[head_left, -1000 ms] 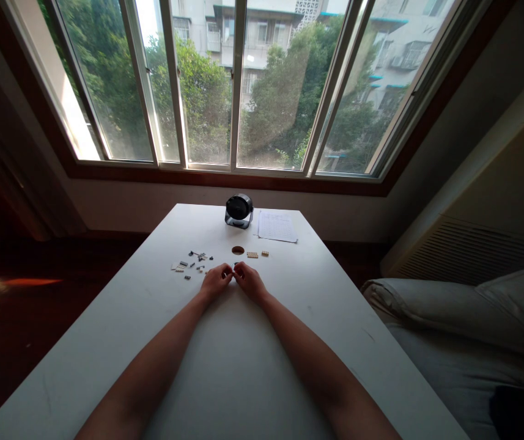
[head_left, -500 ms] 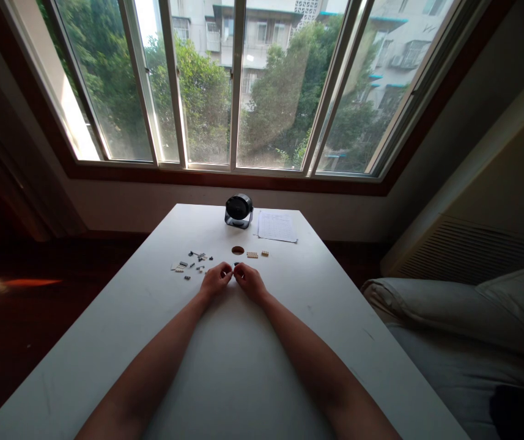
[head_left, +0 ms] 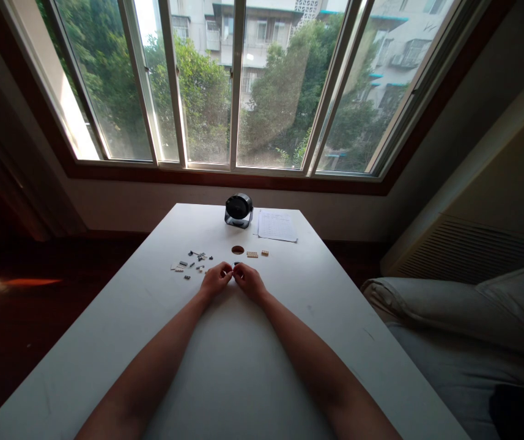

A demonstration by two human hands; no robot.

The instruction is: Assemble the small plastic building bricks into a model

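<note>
Left hand (head_left: 216,280), right hand (head_left: 249,281) fingertips meeting, loose bricks (head_left: 191,261) just beyond

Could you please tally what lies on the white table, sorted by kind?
Fan: 1
Paper sheet: 1
Brown disc: 1
Tan bricks: 2
Cluster of small grey and dark parts: 1 group, pieces too small to count
Hands, left and right: 2, fingertips meeting
Total: 8 entries
</note>
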